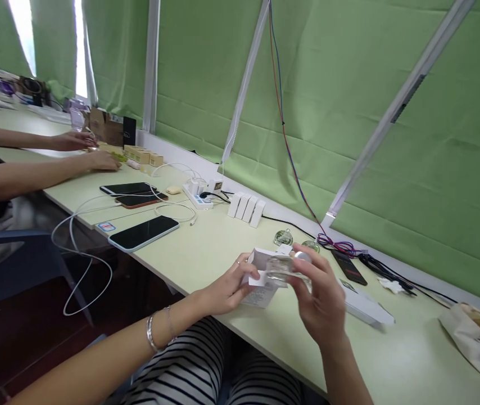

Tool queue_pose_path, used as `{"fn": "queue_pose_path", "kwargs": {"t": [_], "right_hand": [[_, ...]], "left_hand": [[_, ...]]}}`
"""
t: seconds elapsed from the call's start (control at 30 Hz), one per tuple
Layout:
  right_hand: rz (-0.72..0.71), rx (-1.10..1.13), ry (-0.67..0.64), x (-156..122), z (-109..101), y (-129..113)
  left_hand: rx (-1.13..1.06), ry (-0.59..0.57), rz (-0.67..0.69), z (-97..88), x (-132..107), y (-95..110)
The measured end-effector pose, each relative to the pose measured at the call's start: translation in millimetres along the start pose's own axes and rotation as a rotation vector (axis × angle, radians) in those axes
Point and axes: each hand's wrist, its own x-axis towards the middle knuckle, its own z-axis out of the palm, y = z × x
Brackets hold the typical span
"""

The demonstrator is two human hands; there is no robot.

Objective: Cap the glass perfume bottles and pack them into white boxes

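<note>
My left hand [229, 286] grips a small white carton [260, 296] at the table's front edge, its end flaps standing open toward the right. In my right hand [320, 287] is a clear glass bottle [280, 265] with a silvery cap [302, 256], held on its side. The bottle's base end is at the carton's open mouth; I cannot tell how far inside it reaches. Behind my hands lie a round clear glass piece [283, 237] and a second one [311, 246], partly hidden by my fingers. A flat white box [364, 304] rests right of my right hand.
Several white cartons [246, 208] stand in a row by the wall, near a power strip [198, 196]. Phones [144, 233] and white cables lie to the left. Another person's arms [33, 174] reach over the table there. A black phone [348, 267] and a crumpled bag [471, 340] are rightward.
</note>
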Motion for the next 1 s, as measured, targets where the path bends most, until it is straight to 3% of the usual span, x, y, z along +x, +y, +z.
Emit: {"fn": "queue_pose_path", "kwargs": {"t": [0.07, 0.23, 0.47, 0.8, 1.0], "right_hand": [[0.003, 0.031, -0.069, 9, 11, 9], [0.078, 0.152, -0.037, 16, 22, 28], [0.2, 0.255, -0.176, 27, 7, 28], [0.319, 0.234, -0.225, 41, 1, 23], [0.127, 0.038, -0.355, 44, 3, 13]], "left_hand": [[-0.029, 0.006, 0.02, -0.5, 0, 0], [-0.065, -0.011, 0.025, -0.4, 0, -1], [-0.035, 0.0, 0.042, 1.8, -2, -2], [-0.03, -0.006, 0.095, 2.1, -1, 0], [0.004, 0.018, 0.068, 1.5, 0, -1]]}}
